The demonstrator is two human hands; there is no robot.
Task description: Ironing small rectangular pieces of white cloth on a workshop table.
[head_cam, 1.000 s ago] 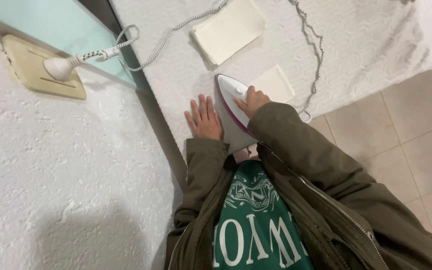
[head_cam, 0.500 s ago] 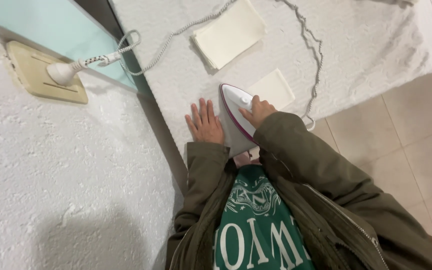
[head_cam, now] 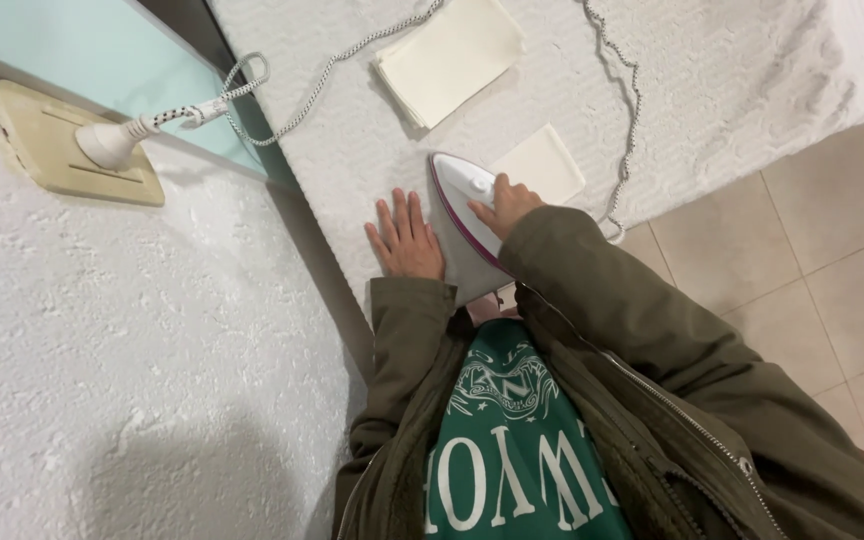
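Right hand (head_cam: 508,203) closed around the handle of a smooth white plastic steam iron with a magenta trim line (head_cam: 464,205), fingers curled over the grip, the iron standing on a white, nubbly textured cloth covering the board (head_cam: 732,80) near its close edge. Left hand (head_cam: 408,238) pressed flat on that cloth just beside the iron, fingers straight and slightly spread, gripping nothing. Just beyond the iron's far side, a small flat cream fabric rectangle (head_cam: 544,163); farther up, a thicker folded stack of cream cloth squares (head_cam: 450,58), well apart from the hands. Braided black-and-white speckled cord (head_cam: 624,110) looping across the cloth, ending in a white plug (head_cam: 112,143) seated in a yellowed beige wall socket plate (head_cam: 57,150). Rough white stippled plaster wall (head_cam: 132,380) at the left. Pale beige square floor tiles (head_cam: 812,260) at the right. Olive-green jacket sleeves over a green printed top.
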